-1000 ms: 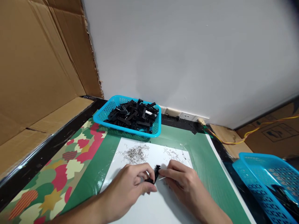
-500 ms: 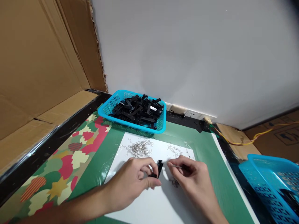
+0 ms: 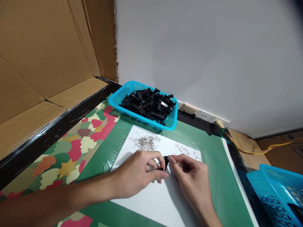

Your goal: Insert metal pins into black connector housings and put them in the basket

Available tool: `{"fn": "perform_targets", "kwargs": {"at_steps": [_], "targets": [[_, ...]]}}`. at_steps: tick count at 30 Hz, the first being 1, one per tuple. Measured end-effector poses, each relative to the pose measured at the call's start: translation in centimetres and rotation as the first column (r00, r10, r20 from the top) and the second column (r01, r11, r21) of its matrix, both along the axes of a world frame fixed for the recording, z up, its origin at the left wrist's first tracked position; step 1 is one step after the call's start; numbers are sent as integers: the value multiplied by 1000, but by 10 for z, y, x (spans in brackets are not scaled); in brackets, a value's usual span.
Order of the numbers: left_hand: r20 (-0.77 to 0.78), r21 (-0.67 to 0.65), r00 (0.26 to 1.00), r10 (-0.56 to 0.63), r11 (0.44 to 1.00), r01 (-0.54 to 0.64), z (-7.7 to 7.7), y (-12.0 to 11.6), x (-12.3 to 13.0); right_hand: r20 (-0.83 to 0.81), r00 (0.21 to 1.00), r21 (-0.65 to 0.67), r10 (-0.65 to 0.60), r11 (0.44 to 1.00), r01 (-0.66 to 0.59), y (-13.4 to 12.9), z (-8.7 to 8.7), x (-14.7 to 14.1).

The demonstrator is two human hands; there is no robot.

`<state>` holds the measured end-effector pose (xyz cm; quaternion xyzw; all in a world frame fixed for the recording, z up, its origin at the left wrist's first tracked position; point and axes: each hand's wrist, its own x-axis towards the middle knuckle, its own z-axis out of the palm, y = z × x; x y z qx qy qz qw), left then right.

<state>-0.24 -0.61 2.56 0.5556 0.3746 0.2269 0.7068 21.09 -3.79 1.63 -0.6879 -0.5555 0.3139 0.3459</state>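
One small black plastic part [image 3: 166,160] sat in the nearly closed grip of the left hand [image 3: 134,173]; the right hand [image 3: 193,178] met it with closed fingertips, any hold hidden. Close handwork seemed to need steadiness. A blue perforated plastic basket [image 3: 142,119] stood toward eleven o'clock.

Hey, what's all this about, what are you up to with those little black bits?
The left hand holds a small black piece over a white sheet, and the fingertips of the right hand are at its upper end. Whether the right hand also grips something tiny is hard to tell. A pile of fine metal bits lies on the sheet beyond the hands, with a sparser scatter to its right. Behind, a blue basket holds many more black pieces.
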Motion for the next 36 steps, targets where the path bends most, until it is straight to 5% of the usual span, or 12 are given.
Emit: {"fn": "perform_targets", "kwargs": {"at_steps": [15,36], "targets": [[-17,-7,1000,4,1000,-4,1,1,0,274,952,101,136,980,-169,-4,-3,16],[-35,28,999,-15,999,16,-3,2,-1,384,909,103,163,971,-217,-8,5,10]]}}
